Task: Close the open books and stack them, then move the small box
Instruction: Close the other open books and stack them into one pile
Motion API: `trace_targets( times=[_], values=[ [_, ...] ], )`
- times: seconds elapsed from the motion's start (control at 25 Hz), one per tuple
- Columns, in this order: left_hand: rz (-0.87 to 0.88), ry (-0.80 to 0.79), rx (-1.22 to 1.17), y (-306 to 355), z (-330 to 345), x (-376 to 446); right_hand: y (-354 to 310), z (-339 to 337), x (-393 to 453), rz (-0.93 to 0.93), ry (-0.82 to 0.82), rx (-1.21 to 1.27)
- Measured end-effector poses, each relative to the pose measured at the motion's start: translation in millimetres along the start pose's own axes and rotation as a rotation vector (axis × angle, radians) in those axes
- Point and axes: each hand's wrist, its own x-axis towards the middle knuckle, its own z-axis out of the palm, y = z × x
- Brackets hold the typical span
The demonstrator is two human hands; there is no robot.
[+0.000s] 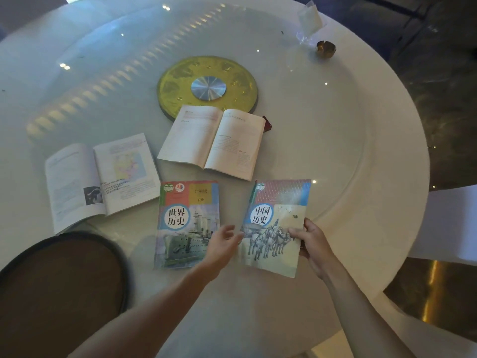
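Two closed books lie side by side near me: one with a warship cover (187, 223) and one with a horse-cart cover (277, 223). My right hand (311, 241) grips the right edge of the horse-cart book, thumb on the cover. Between the two books hovers my left hand (223, 244), fingers apart, at the horse-cart book's left edge. Farther off, an open book with a map page (100, 179) lies at the left and another open book (214, 142) in the middle. A small dark red box (268, 123) peeks out behind the middle open book.
The round white table has a glass turntable (335, 140) with a gold hub (207, 86). A dark round tray (59, 288) sits at the near left. A small brass bowl (325, 48) and a clear napkin holder (309, 20) stand at the far right edge.
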Motion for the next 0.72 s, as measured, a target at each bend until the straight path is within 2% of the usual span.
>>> trace_targets(
  times=[0.16,0.28,0.36,0.44,0.6,0.72],
  values=[
    [-0.081,-0.052,-0.088,-4.0,-40.5,7.3,-23.6,35.2,-8.3,-0.055,-0.179,0.094],
    [-0.109,-0.060,-0.259,-13.0,-70.5,6.9,-29.2,71.1,-6.7,-0.047,-0.245,0.052],
    [-0.047,0.068,-0.303,-20.8,-94.5,4.1,-27.9,99.1,-3.0,-0.028,-0.222,-0.050],
    [0.002,0.198,-0.238,-30.2,-118.5,2.1,-20.1,129.4,4.2,-0.009,-0.163,-0.154],
    [-0.104,0.314,-0.177,-50.8,-147.8,3.3,1.4,184.5,16.6,0.053,-0.086,-0.281],
    [-0.098,0.382,-0.071,-63.1,-161.8,5.8,13.0,209.0,22.6,0.061,-0.029,-0.359]
  ],
)
